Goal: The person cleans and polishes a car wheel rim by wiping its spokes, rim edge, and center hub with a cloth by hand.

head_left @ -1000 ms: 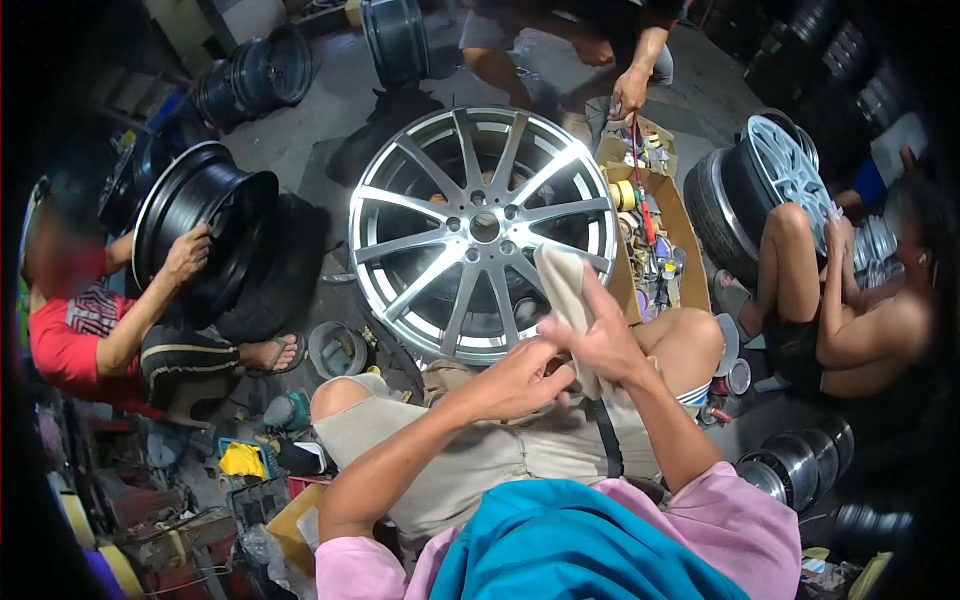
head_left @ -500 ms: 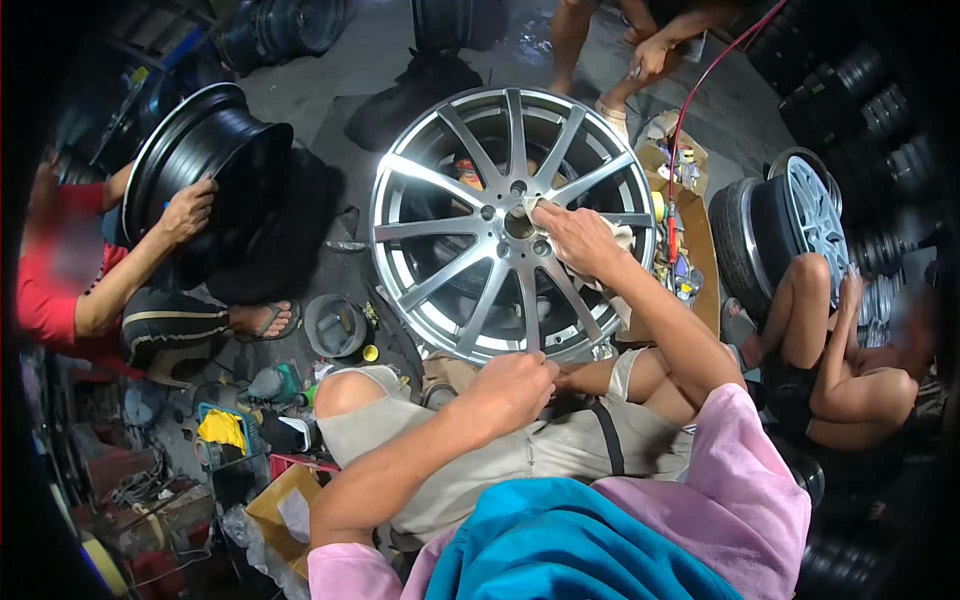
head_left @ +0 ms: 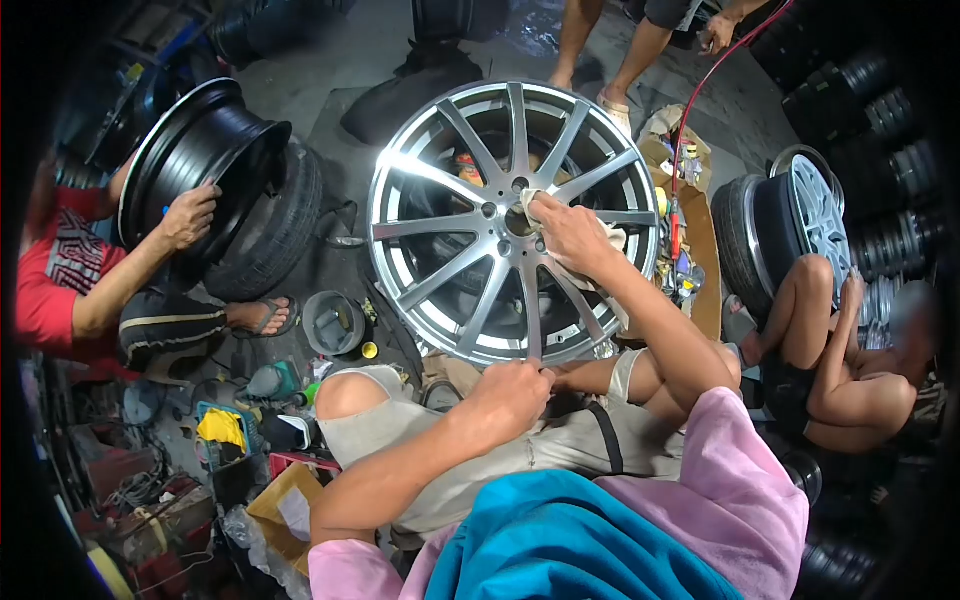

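A silver multi-spoke alloy wheel (head_left: 500,262) lies face up before me, tilted slightly toward me. My right hand (head_left: 572,238) is closed on a pale cloth (head_left: 529,203), pressed at the centre hole and lug holes; more of the cloth hangs below the palm over the spokes. At the wheel's near edge, my left hand (head_left: 510,398) is closed with its fingertips against the rim lip. Its thumb and the undersides of its fingers are partly hidden.
To the left, a person in a red shirt holds a black rim (head_left: 195,150) beside a tyre (head_left: 275,235). A cardboard box (head_left: 702,250) of small bottles stands right, near a red hose (head_left: 683,130). Another person sits by a wheel (head_left: 820,215). A grey bucket (head_left: 334,325) stands front left.
My right hand shifts slightly at the hub with the cloth. My left hand stays at the near rim edge. At the back, a person's arms have lifted away from their legs.
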